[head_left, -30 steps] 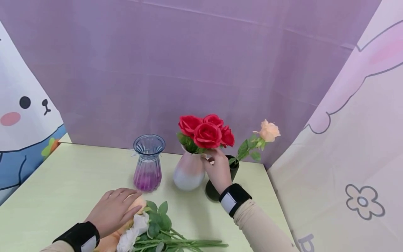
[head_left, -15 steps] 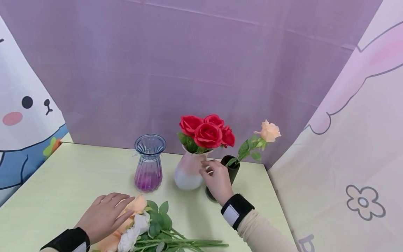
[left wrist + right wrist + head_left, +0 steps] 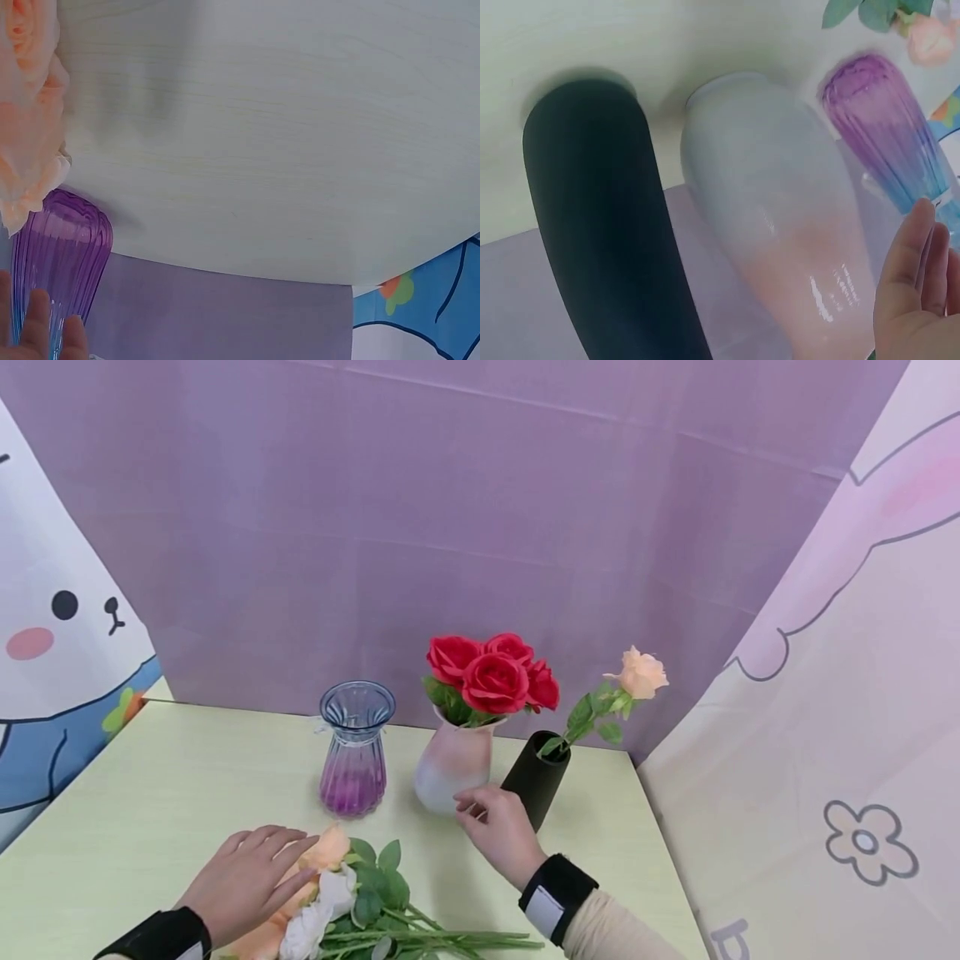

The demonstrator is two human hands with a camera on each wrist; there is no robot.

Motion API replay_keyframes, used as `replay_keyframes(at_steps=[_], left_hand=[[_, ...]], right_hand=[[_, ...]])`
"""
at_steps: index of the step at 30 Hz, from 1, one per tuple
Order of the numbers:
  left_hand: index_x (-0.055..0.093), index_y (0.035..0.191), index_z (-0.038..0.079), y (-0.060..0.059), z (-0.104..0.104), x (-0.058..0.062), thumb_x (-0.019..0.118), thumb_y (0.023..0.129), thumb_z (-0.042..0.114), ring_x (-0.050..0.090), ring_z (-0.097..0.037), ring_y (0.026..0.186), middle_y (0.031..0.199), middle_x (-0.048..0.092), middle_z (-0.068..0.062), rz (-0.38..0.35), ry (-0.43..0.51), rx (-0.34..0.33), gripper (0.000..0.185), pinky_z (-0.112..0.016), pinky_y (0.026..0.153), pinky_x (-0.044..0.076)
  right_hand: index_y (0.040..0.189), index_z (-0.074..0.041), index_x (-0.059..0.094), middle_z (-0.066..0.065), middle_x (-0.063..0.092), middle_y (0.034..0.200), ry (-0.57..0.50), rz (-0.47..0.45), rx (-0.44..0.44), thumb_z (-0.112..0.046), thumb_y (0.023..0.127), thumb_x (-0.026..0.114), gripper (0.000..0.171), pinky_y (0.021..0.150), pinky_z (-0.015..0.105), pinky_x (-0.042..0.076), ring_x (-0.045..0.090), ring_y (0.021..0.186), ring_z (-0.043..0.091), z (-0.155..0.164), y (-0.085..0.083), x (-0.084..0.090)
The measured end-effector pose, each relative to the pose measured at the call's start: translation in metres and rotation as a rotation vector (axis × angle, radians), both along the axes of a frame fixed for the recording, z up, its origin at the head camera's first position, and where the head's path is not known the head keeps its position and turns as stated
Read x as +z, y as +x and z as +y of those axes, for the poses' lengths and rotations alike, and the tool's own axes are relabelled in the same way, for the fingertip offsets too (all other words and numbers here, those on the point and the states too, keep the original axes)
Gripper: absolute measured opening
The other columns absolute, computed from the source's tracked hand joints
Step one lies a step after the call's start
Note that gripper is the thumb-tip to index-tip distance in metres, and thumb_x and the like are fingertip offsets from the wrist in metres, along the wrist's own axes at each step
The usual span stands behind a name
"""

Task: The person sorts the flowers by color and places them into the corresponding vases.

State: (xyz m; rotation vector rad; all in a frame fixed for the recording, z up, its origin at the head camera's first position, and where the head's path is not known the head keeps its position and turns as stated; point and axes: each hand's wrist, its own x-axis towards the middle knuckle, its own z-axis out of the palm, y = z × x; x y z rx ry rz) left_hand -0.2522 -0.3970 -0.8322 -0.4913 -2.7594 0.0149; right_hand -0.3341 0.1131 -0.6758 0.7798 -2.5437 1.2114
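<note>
Peach and white blooms of a loose bunch of flowers (image 3: pixel 330 893) at the near edge of the desk (image 3: pixel 187 768), directly under the left hand (image 3: pixel 243 881), which rests flat on the peach heads with fingers straight and relaxed, gripping nothing. Long axis of the bunch roughly along the near edge: heads beneath the left hand, green stems (image 3: pixel 450 939) trailing away to the right, ending short of the right forearm. Right hand (image 3: pixel 498 839) above the desk near its middle, just in front of the pink-and-white vase (image 3: pixel 453 768) of red roses (image 3: pixel 491 672) and the black vase (image 3: pixel 538 777) with one peach rose (image 3: pixel 641 672); fingers loosely curled, holding nothing, and apart from both vases in the right wrist view. Left hand plainly the nearer to the bunch; right hand nearer the stem ends than the heads. Purple glass vase (image 3: pixel 354 752) standing beyond the blooms, toward the far edge. Hard to make out: how many stems lie in the bunch, since the near end is cut off by the frame and the left hand covers some heads; left wrist view shows only blurred peach petals (image 3: pixel 30 97), bare desk and fingertips (image 3: pixel 36 322).
</note>
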Motion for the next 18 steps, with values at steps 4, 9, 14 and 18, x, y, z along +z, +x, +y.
replay_keyframes(at_steps=[4,9,14,18], left_hand=[[0.025,0.149,0.056,0.0,-0.001,-0.005,0.045,0.085,0.081,0.032,-0.013,0.143,0.15,0.031,0.031,-0.006,0.004,-0.002,0.071,-0.062,0.117,0.011],[0.025,0.149,0.056,0.002,-0.003,-0.014,0.045,0.084,0.081,0.032,-0.013,0.143,0.149,0.032,0.03,-0.009,0.016,0.002,0.072,-0.063,0.118,0.008],[0.025,0.148,0.057,0.007,-0.004,-0.024,0.045,0.085,0.081,0.032,-0.011,0.142,0.148,0.033,0.031,-0.022,0.02,0.017,0.07,-0.062,0.118,0.008],[0.024,0.148,0.057,0.013,-0.006,-0.03,0.043,0.085,0.082,0.032,-0.01,0.142,0.148,0.032,0.033,-0.044,0.016,0.027,0.07,-0.061,0.118,0.01]], right_hand=[[0.112,-0.049,0.064,-0.023,0.064,0.098,0.017,-0.068,0.049,-0.039,0.09,0.072,0.025,0.067,0.018,0.056,0.068,0.082,0.007,-0.007,0.022,0.014],[0.111,-0.047,0.065,-0.024,0.065,0.098,0.036,-0.137,0.104,-0.045,0.09,0.071,0.022,0.066,0.018,0.056,0.067,0.081,0.004,-0.016,0.049,0.028],[0.111,-0.046,0.065,-0.025,0.065,0.096,0.081,-0.194,0.153,-0.046,0.089,0.071,0.022,0.065,0.016,0.055,0.067,0.08,0.003,-0.02,0.069,0.03],[0.109,-0.048,0.065,-0.025,0.064,0.095,0.113,-0.202,0.189,-0.049,0.089,0.071,0.021,0.064,0.014,0.052,0.065,0.078,-0.001,-0.019,0.077,0.012]])
